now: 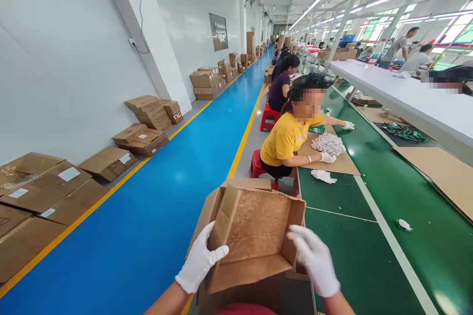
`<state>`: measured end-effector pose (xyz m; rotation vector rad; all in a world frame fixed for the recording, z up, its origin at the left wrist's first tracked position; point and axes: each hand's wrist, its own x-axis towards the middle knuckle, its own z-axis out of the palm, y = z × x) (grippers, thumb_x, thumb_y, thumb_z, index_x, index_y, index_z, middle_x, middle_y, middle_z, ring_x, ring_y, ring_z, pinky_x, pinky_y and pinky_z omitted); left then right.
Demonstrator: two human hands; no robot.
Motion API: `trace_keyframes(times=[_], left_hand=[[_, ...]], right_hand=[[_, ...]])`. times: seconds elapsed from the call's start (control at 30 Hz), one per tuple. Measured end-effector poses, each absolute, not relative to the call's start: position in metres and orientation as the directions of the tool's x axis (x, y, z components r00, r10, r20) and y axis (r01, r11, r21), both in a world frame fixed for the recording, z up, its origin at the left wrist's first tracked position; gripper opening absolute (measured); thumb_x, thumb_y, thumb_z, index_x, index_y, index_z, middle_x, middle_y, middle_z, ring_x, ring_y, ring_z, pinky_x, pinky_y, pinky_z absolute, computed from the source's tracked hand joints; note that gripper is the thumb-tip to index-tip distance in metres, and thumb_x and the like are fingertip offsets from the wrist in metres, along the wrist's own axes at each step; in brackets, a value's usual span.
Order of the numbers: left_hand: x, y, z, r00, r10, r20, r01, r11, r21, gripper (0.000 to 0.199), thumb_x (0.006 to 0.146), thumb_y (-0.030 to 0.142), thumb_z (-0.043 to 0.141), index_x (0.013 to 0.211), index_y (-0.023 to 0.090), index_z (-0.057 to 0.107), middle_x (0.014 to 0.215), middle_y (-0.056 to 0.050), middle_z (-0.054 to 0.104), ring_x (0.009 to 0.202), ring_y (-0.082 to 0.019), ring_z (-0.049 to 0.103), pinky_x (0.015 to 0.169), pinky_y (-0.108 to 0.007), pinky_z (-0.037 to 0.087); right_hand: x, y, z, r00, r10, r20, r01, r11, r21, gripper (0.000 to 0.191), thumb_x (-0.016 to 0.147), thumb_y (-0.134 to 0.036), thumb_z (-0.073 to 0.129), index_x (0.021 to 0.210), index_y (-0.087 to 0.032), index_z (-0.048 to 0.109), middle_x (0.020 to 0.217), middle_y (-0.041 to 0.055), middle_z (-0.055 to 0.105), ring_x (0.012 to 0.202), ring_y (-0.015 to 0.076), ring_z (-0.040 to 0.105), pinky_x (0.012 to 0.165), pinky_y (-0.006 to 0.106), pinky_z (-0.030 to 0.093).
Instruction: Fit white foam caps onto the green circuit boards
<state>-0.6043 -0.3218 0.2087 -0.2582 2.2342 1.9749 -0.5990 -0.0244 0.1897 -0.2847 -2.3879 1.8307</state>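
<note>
Brown cardboard forms the open box [256,224], held tilted at near centre, left of the green desk [365,261]. Left hand [201,260]: pinches the left wall. Right hand [316,260]: at the right wall; fingers blurred, grip cannot be told.

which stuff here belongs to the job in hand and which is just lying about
In hand:
- Shallow open cardboard box
- Left hand, gripping it
- Right hand, at its right wall
- Perhaps the carton behind it

Apparently lying about:
- Closed cartons along the left
- Crumpled white item
- Small white piece
</note>
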Motion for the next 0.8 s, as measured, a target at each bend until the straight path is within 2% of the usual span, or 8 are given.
trace_keyframes(times=[0.07, 0.13, 0.17, 0.33, 0.43, 0.57, 0.7, 0.8], left_hand=[[-0.599, -0.325, 0.207, -0.981, -0.017, -0.191, -0.189, 0.243, 0.951, 0.078, 0.058, 0.034, 0.072, 0.125, 0.013, 0.040, 0.126, -0.014, 0.052, 0.115, -0.027, 0.049, 0.097, -0.036, 0.041], [-0.592, -0.331, 0.206, -0.984, -0.015, -0.180, -0.174, 0.347, 0.922, 0.077, 0.056, 0.031, 0.070, 0.125, 0.014, 0.039, 0.125, -0.013, 0.053, 0.114, -0.027, 0.050, 0.097, -0.037, 0.041], [-0.590, -0.335, 0.206, -0.984, -0.024, -0.176, -0.171, 0.393, 0.904, 0.076, 0.055, 0.029, 0.070, 0.124, 0.015, 0.040, 0.124, -0.012, 0.053, 0.114, -0.027, 0.050, 0.097, -0.037, 0.040], [-0.585, -0.362, 0.212, -0.993, 0.023, -0.112, -0.079, 0.573, 0.816, 0.072, 0.049, 0.027, 0.072, 0.116, 0.020, 0.048, 0.117, -0.010, 0.056, 0.107, -0.030, 0.053, 0.094, -0.041, 0.041], [-0.588, -0.369, 0.216, -0.997, 0.063, -0.047, 0.005, 0.647, 0.762, 0.075, 0.046, 0.030, 0.075, 0.116, 0.021, 0.049, 0.115, -0.010, 0.056, 0.105, -0.031, 0.053, 0.092, -0.042, 0.041], [-0.593, -0.365, 0.217, -0.998, 0.068, 0.009, 0.053, 0.681, 0.730, 0.094, 0.048, 0.030, 0.074, 0.133, 0.024, 0.034, 0.134, -0.010, 0.040, 0.117, -0.032, 0.043, 0.100, -0.042, 0.033], [-0.596, -0.358, 0.220, -0.993, 0.115, -0.013, 0.070, 0.685, 0.725, 0.096, 0.047, 0.030, 0.075, 0.134, 0.029, 0.034, 0.135, -0.008, 0.040, 0.117, -0.033, 0.043, 0.100, -0.041, 0.033], [-0.599, -0.350, 0.221, -0.990, 0.131, -0.059, 0.045, 0.672, 0.739, 0.099, 0.044, 0.031, 0.077, 0.133, 0.033, 0.035, 0.134, -0.006, 0.040, 0.114, -0.031, 0.046, 0.098, -0.040, 0.036]], right_hand=[[-0.606, -0.095, 0.200, -0.998, -0.058, -0.020, 0.017, 0.043, -0.999, 0.048, 0.061, -0.038, 0.069, 0.104, -0.018, 0.062, 0.095, 0.0084, 0.068, 0.075, 0.0213, 0.062, 0.068, 0.032, 0.050], [-0.612, -0.158, 0.204, -0.988, -0.154, -0.030, 0.069, -0.255, -0.964, 0.062, 0.050, -0.033, 0.078, 0.107, -0.019, 0.057, 0.101, 0.0076, 0.066, 0.087, 0.0231, 0.061, 0.072, 0.033, 0.050], [-0.614, -0.183, 0.204, -0.989, -0.129, -0.072, 0.118, -0.403, -0.908, 0.061, 0.046, -0.031, 0.080, 0.102, -0.018, 0.059, 0.097, 0.0067, 0.067, 0.088, 0.0233, 0.061, 0.077, 0.034, 0.049], [-0.618, -0.233, 0.196, -0.976, -0.132, -0.172, 0.216, -0.530, -0.820, 0.041, 0.053, -0.034, 0.079, 0.086, -0.017, 0.061, 0.083, 0.0042, 0.069, 0.075, 0.0195, 0.063, 0.074, 0.035, 0.050], [-0.621, -0.227, 0.193, -0.958, -0.220, -0.183, 0.281, -0.598, -0.750, 0.042, 0.050, -0.032, 0.080, 0.086, -0.018, 0.063, 0.084, 0.0038, 0.069, 0.076, 0.0208, 0.063, 0.073, 0.036, 0.050], [-0.628, -0.220, 0.187, -0.922, -0.330, -0.201, 0.374, -0.630, -0.680, 0.048, 0.052, -0.032, 0.080, 0.094, -0.018, 0.063, 0.093, 0.0068, 0.069, 0.086, 0.0245, 0.063, 0.077, 0.040, 0.049], [-0.633, -0.209, 0.182, -0.872, -0.439, -0.217, 0.471, -0.629, -0.618, 0.050, 0.052, -0.034, 0.080, 0.096, -0.016, 0.063, 0.089, 0.0094, 0.070, 0.089, 0.0277, 0.063, 0.079, 0.043, 0.048], [-0.637, -0.195, 0.182, -0.859, -0.458, -0.228, 0.497, -0.641, -0.585, 0.052, 0.054, -0.033, 0.079, 0.100, -0.017, 0.062, 0.090, 0.0090, 0.070, 0.089, 0.0276, 0.063, 0.079, 0.043, 0.048]])
